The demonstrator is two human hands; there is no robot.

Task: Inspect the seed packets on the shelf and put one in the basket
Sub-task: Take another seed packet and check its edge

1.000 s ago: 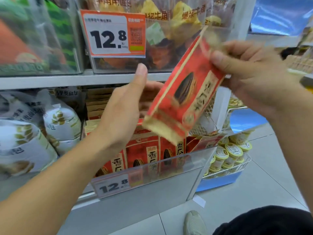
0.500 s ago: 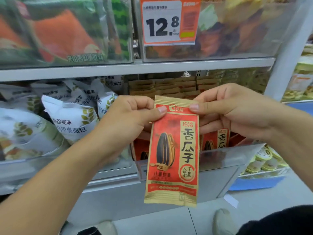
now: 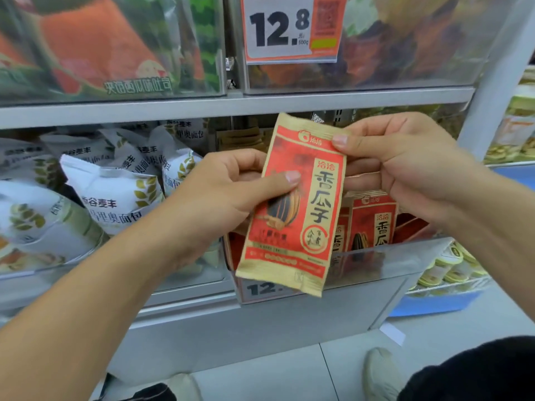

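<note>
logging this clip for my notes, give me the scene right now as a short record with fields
setting: shop shelf with clear bins
held item: red and gold seed packet, upright, printed front toward the camera
left hand: grips the packet's left edge, thumb across the front
right hand: pinches the packet's top right corner
shelf stock: more red seed packets in the bin behind
left bin: white bread bags
price tag: 12.8
basket: not in view

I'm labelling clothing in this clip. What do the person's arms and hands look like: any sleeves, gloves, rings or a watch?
Both forearms are bare, with no sleeve in view. The left hand and right hand wear no gloves, and no rings or watch show. Fingernails are short and unpainted.
</note>
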